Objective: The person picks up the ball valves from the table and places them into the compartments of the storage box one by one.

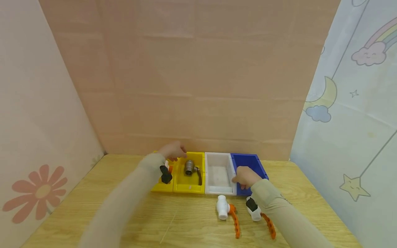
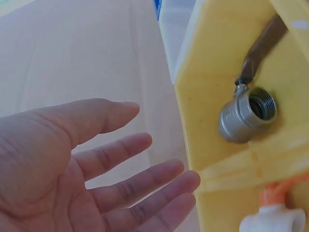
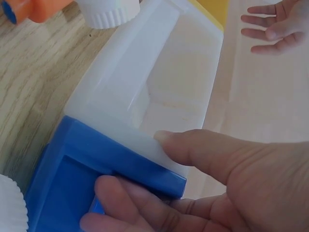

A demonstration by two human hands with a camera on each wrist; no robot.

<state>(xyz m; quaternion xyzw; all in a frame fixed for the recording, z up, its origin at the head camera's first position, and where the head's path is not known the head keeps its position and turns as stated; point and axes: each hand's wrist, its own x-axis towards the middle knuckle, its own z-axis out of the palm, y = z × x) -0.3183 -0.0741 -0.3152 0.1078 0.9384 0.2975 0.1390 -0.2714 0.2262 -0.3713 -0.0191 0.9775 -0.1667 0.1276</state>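
My left hand (image 1: 173,151) hovers at the back of the yellow bins, fingers spread and holding nothing. In the right yellow bin (image 1: 183,188) lies a metal ball valve (image 2: 246,116) with a brown lever. A white plastic ball valve (image 2: 273,220) with an orange handle is in the left yellow bin (image 2: 215,205), mostly hidden by my wrist in the head view. My right hand (image 1: 246,176) pinches the adjoining walls of the white bin (image 1: 218,174) and the blue bin (image 1: 248,160), thumb on the white side, fingers curled inside the blue one.
Two more white ball valves with orange handles lie on the wooden table (image 1: 192,224) before the bins: a left one (image 1: 222,208) and a right one (image 1: 255,215), partly covered by the right wrist's black camera. A tan backdrop (image 1: 198,86) rises behind the row.
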